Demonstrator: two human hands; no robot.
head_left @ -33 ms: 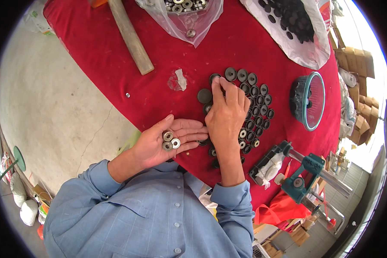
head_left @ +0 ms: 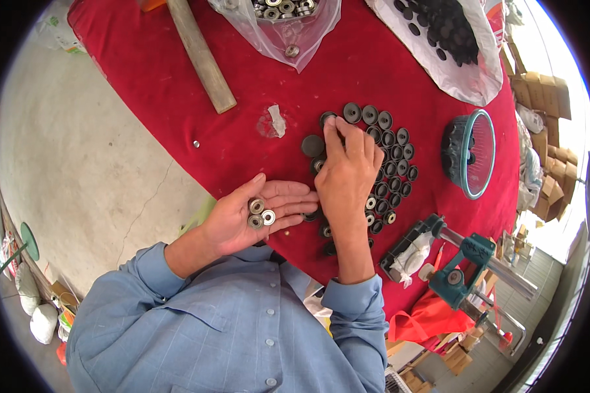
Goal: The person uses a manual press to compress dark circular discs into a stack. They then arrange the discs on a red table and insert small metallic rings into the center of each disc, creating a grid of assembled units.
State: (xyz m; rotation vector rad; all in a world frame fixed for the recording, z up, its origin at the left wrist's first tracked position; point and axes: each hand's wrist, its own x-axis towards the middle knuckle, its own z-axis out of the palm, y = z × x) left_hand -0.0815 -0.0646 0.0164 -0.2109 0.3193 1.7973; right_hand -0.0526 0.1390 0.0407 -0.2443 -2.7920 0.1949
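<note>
My left hand (head_left: 242, 216) is palm up with its fingers stretched out. Three small silver ball bearings (head_left: 256, 205) rest on it near the thumb base. My right hand (head_left: 347, 167) reaches past it, thumb and fingertips pressed together at a round black cap (head_left: 326, 118) on the red cloth. A bright rim, seemingly a bearing, shows partly under those fingertips. Several open black caps (head_left: 388, 138) stand in rows to the right of this hand, and some hold bearings. A flat black disc (head_left: 312, 145) lies to the left of the right fingers.
A wooden-handled hammer (head_left: 200, 56) lies at the far left. Beyond are a clear bag of bearings (head_left: 294, 36) and a white sack (head_left: 462, 82) of black discs. A teal-rimmed basket (head_left: 480, 187) and a green hand press (head_left: 462, 275) stand at right. The red cloth's edge runs diagonally.
</note>
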